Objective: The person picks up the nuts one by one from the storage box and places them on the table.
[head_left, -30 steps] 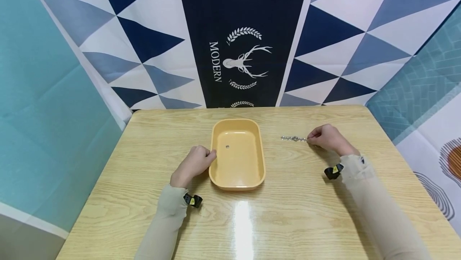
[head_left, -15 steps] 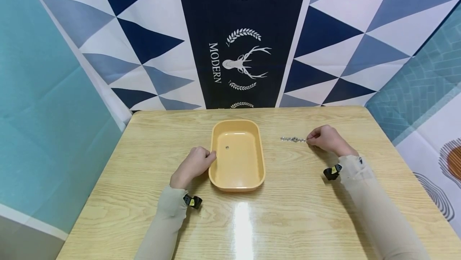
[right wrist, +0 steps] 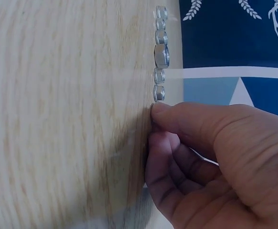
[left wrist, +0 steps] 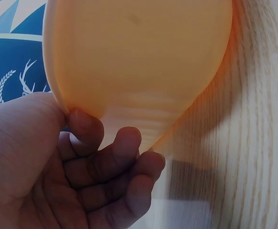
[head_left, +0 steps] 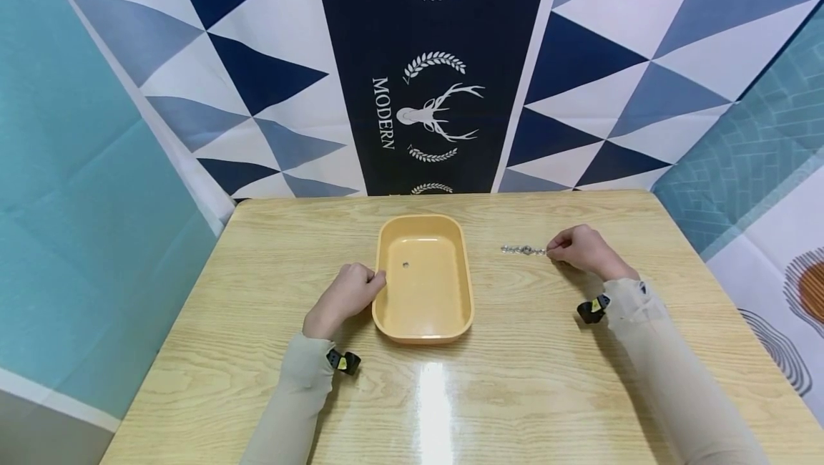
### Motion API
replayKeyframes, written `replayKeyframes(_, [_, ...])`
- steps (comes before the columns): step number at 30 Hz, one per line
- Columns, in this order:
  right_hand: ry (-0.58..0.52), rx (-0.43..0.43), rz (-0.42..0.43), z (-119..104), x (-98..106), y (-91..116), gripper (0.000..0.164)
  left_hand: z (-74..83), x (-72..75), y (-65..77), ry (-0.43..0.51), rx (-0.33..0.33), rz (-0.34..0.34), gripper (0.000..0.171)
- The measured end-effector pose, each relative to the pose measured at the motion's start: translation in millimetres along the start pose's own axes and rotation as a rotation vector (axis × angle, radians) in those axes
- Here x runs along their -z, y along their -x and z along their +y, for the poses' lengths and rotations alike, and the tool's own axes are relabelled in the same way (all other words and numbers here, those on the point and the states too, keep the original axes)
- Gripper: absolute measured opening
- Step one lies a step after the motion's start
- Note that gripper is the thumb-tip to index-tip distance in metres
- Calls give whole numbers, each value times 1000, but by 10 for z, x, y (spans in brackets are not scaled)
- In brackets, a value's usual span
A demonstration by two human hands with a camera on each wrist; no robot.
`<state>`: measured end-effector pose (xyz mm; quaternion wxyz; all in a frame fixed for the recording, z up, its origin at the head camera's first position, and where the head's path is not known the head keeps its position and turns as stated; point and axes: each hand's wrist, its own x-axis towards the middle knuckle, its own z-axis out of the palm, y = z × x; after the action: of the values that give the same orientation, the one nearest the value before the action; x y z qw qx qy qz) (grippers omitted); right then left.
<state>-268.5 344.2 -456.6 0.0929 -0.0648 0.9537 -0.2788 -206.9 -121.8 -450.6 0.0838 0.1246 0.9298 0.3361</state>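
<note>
My left hand (head_left: 347,297) grips the left rim of a yellow plastic tray (head_left: 428,333), thumb over the edge; in the left wrist view its fingers (left wrist: 125,143) curl against the tray's outer wall. One small metal nut (head_left: 405,265) lies inside the tray. To the right of the tray, a row of several silver hex nuts (head_left: 527,250) stretches across the table, with a larger hex nut (right wrist: 162,56) among them. My right hand (head_left: 584,249) pinches the nut at the row's right end between thumb and fingers. That nut is mostly hidden by the fingertips (right wrist: 160,109).
The wood-grain table (head_left: 515,393) carries the tray and the nuts. A patterned cloth (head_left: 450,93) hangs along its back edge. A small black camera (head_left: 347,363) sits on the left wrist, and another camera (head_left: 591,310) on the right.
</note>
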Motion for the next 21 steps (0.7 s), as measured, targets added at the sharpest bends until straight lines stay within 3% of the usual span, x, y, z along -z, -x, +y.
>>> replayKeyframes(21, [-46,-35,-17,17,-29,18,22,-2,-5,0,16,19,-15,55])
